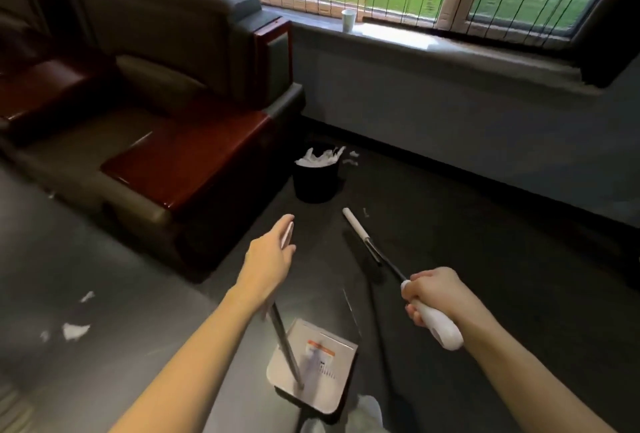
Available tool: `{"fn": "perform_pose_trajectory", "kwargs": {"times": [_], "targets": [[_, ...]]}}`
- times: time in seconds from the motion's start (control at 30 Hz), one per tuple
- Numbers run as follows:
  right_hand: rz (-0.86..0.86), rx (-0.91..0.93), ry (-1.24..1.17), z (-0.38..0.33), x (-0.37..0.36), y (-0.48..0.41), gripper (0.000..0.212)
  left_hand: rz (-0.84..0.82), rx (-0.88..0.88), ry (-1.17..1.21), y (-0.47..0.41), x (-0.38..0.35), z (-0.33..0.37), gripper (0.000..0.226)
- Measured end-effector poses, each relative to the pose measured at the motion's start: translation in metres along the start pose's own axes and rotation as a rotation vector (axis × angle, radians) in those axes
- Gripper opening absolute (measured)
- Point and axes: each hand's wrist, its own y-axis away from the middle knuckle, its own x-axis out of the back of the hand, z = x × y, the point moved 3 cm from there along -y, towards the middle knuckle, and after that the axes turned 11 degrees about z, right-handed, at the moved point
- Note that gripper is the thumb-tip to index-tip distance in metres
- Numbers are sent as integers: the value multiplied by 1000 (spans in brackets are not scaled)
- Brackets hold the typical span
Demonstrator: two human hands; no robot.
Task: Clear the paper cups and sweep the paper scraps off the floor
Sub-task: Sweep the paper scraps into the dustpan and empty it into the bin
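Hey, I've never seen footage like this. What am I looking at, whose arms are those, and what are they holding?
This is one picture from a camera worn on a person's head, looking down at their own bare arms. The left hand holds the long handle of a grey dustpan. The right hand grips a white-handled rod, probably the broom. Paper scraps lie on the dark floor, a black bin is stuffed with paper, and a paper cup stands on the window sill.
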Motion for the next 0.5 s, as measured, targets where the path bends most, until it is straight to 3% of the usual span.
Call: {"fn": "perform_pose_trajectory", "kwargs": {"times": [0.23, 0.5], "targets": [[-147, 41, 232, 57, -33, 42, 2, 153, 155, -96, 113, 39, -45, 57], [-336, 252, 516, 106, -96, 108, 8, 451, 379, -83, 277, 105, -104, 54]]}}
